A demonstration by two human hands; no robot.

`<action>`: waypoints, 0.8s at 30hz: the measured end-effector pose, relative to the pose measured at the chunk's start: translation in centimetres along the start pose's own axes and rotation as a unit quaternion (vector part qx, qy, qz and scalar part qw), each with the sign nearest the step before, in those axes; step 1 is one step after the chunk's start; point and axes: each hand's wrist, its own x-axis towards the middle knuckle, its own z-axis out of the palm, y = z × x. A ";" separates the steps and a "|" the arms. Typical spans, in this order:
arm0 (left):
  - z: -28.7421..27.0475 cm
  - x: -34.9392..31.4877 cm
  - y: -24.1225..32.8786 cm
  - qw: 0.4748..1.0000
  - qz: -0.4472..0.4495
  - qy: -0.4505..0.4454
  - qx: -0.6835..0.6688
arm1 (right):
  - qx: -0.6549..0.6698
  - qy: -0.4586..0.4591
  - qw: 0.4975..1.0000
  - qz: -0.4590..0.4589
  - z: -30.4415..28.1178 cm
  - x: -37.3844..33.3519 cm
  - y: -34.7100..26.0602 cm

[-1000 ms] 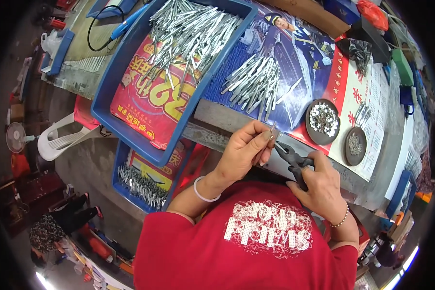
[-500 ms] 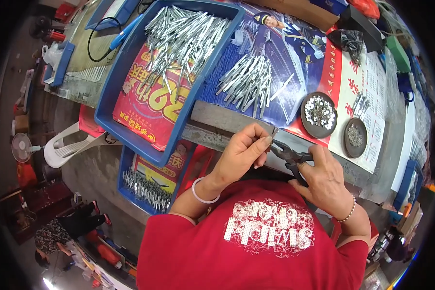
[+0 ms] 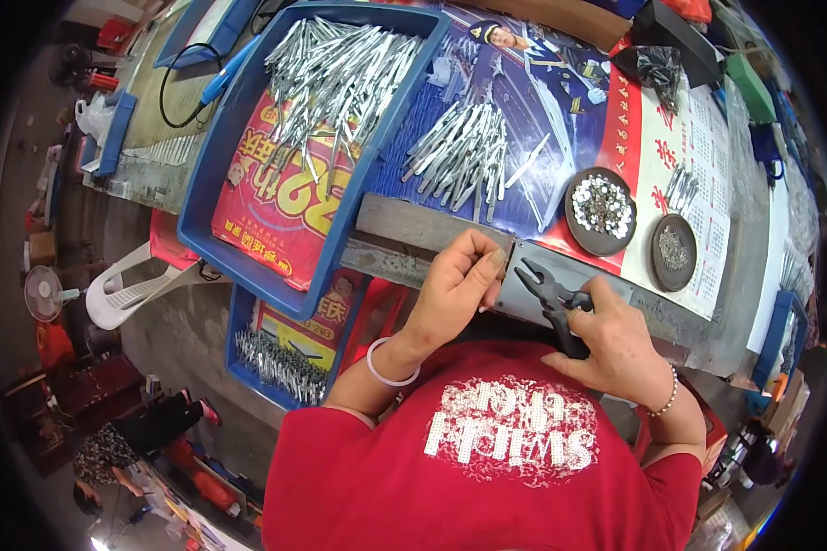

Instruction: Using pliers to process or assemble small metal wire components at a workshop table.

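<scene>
- Head view: left hand (image 3: 459, 283) pinched shut, its contents too small to tell.
- Right hand (image 3: 616, 342) wraps one pair of pliers (image 3: 553, 296), at the left hand's 3 o'clock, jaws parted.
- Two round dishes (image 3: 597, 245), pliers' 1 and 2 o'clock.

The grey bench (image 3: 742, 285) bears a big blue tray (image 3: 248, 283) overhanging its near edge, left of the middle. A small blue tray (image 3: 119, 130) sits by the left edge. A poster (image 3: 616, 115) spreads right of the big tray, with metal strips (image 3: 469, 154) and two dark dishes (image 3: 602, 249) on it. Toward the far right corner stand a black box (image 3: 678, 44), a green block (image 3: 749, 89) and, apparently, some clear plastic (image 3: 749, 161).
</scene>
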 end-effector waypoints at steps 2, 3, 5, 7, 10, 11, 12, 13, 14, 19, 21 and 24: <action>0.0 0.0 -0.1 1.000 -0.011 -0.005 -0.007 | -0.011 0.024 1.000 -0.008 0.3 0.0 -0.1; 0.0 0.0 -0.2 1.000 -0.021 -0.007 -0.014 | -0.021 0.047 0.998 -0.019 0.4 0.0 -0.2; 0.3 -0.1 0.0 0.999 -0.026 -0.013 -0.016 | -0.028 0.052 0.998 -0.027 0.5 0.1 -0.3; 0.3 -0.2 0.2 0.999 -0.031 -0.019 -0.018 | -0.035 0.056 0.997 -0.034 0.5 0.2 -0.2; 0.3 -0.2 0.2 0.999 -0.036 -0.017 -0.015 | -0.044 0.055 0.997 -0.039 0.7 0.3 -0.2; 0.1 -0.2 0.1 0.999 -0.031 -0.022 -0.014 | -0.056 0.062 0.996 -0.039 0.9 0.4 -0.2; 0.0 -0.2 0.0 0.999 -0.027 -0.028 -0.013 | -0.067 0.070 0.994 -0.040 1.1 0.4 -0.2; 0.0 -0.2 -0.1 0.999 -0.028 -0.027 -0.013 | -0.067 0.069 0.995 -0.040 1.1 0.4 -0.2; 0.0 -0.2 -0.1 0.999 -0.026 -0.027 -0.005 | -0.070 0.067 0.995 -0.037 1.1 0.4 -0.4; -0.1 -0.1 -0.5 1.000 -0.012 -0.014 0.017 | 0.039 -0.042 0.998 0.001 0.1 1.1 0.4; -0.3 -0.1 -0.6 0.998 0.021 0.000 0.051 | 0.393 -0.144 0.908 -0.005 0.3 1.6 1.5; -0.3 0.1 -1.0 1.000 0.018 0.007 0.010 | 0.223 -0.081 0.972 -0.005 -0.3 1.0 0.4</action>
